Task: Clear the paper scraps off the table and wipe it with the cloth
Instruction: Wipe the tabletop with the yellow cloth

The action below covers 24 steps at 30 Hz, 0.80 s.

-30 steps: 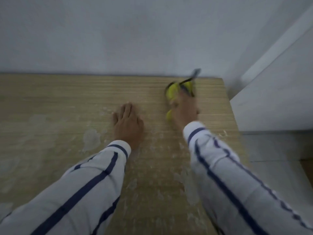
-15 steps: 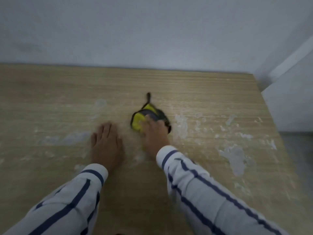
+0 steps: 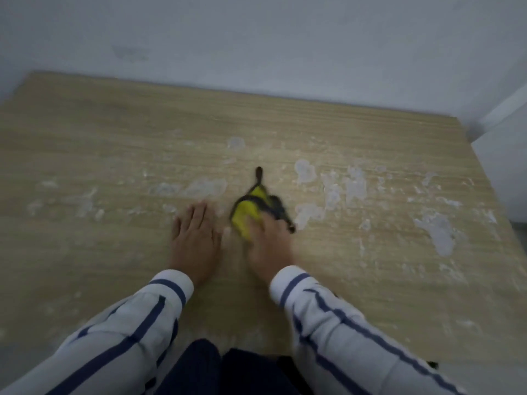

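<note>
Two hands on table [image 3: 85, 132]. Left hand [image 3: 196, 238]: flat, fingers spread, bracing, holds nothing. Right hand [image 3: 268, 243]: clamped on yellow cloth [image 3: 246, 216], mid-table. Step: wiping. Next, prob.: sweep cloth right over white residue [image 3: 439, 232], firm pressure req'd.

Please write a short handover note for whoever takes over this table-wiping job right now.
Left hand: flat on the wooden table, empty.
Right hand: pressing the yellow and dark cloth onto the table, mid-table.
Done: no loose paper scraps in view.
Left: whitish smears across the middle and right of the table, thickest towards the right edge; fainter ones on the left. Wipe those next.
</note>
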Available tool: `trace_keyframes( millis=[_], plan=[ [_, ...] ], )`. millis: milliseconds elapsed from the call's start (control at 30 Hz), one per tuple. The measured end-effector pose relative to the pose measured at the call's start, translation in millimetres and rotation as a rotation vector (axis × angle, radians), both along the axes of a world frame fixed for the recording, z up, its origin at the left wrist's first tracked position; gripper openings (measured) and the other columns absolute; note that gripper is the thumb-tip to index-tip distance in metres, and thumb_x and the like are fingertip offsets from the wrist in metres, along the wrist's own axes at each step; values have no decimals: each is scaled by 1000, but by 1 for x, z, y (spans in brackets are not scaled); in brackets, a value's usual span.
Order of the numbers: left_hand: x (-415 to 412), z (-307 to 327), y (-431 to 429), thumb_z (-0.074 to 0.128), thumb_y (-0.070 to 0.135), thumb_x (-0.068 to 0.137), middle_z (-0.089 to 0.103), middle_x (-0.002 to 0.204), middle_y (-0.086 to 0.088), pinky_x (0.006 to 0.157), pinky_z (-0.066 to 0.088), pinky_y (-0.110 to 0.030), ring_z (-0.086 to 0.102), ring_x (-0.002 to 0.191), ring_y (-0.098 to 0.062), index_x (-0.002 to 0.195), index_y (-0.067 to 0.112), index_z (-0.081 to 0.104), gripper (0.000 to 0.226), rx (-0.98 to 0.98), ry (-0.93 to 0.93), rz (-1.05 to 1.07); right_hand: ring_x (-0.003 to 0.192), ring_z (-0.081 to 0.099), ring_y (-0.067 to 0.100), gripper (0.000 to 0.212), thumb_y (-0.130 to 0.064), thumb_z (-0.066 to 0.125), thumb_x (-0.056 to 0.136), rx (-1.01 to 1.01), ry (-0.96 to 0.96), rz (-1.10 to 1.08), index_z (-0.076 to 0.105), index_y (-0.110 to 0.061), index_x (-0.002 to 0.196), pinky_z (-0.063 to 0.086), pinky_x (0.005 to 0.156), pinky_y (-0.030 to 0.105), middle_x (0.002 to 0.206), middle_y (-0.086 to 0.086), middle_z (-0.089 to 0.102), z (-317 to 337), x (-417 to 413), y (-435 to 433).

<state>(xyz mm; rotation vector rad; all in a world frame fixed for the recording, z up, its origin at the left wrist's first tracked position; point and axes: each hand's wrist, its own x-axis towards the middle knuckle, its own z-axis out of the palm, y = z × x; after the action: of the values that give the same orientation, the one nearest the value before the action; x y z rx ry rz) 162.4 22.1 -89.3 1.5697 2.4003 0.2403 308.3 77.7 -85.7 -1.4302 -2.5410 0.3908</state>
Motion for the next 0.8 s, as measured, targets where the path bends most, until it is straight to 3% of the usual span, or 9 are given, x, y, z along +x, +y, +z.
trace_keyframes(
  millis=[67,100,167,267,333,533,600,733,800],
  plan=[
    [-7,1,-12,28,31,100,11,158,-2,117,1,-42,3,146,-21,149,16,17,53,8,-10,11,94,55,43,46,-18,47,74,-108,88,199,60,-13,118,47,82,50,119,21,57,8,-11,-22],
    [-11,1,-18,26,32,100,10,158,-2,117,1,-42,3,146,-20,150,17,16,53,4,-13,19,95,57,42,42,-20,45,76,-100,168,165,62,-12,114,48,84,50,115,20,60,13,-5,-17],
    [-17,0,-31,22,35,100,6,159,-2,117,-1,-42,0,146,-19,150,17,11,55,-17,-2,21,96,58,40,35,-23,50,80,-75,286,-146,63,-13,110,48,85,51,112,20,62,21,29,11],
    [-19,-3,-44,21,37,99,2,159,-1,117,-1,-42,-2,146,-20,151,17,6,57,-21,13,10,119,41,43,46,-31,46,89,-92,-107,-543,43,-15,132,37,99,49,136,23,40,24,100,53],
    [-17,-4,-47,23,37,99,4,159,-2,117,-1,-42,-1,146,-21,150,16,8,57,-3,19,17,125,33,42,52,-36,42,93,-165,-249,-601,29,-18,141,35,100,48,142,23,29,23,106,49],
    [-19,-3,-46,23,34,99,8,158,-3,117,3,-43,3,146,-21,150,15,13,55,-5,23,-1,105,48,40,52,-35,31,87,-118,-18,142,45,-16,133,40,90,48,127,22,47,6,-3,-77],
    [-20,-3,-47,23,33,100,9,158,-3,117,4,-43,4,146,-21,150,15,13,54,0,22,-14,109,47,39,44,-27,43,89,-133,61,183,48,-15,131,39,96,49,127,22,48,14,0,-80],
    [-18,-4,-54,23,36,99,7,158,-3,118,3,-43,2,146,-22,150,14,12,56,9,26,-39,108,47,36,39,-26,47,92,-75,-7,-440,47,-14,129,38,84,35,117,15,47,29,100,-18],
    [-17,-6,-53,23,36,99,9,158,-3,118,4,-44,3,146,-23,150,14,13,56,8,34,-35,115,42,40,46,-32,42,95,-105,-172,-658,35,-15,138,36,93,41,130,21,40,34,151,1]
  ],
)
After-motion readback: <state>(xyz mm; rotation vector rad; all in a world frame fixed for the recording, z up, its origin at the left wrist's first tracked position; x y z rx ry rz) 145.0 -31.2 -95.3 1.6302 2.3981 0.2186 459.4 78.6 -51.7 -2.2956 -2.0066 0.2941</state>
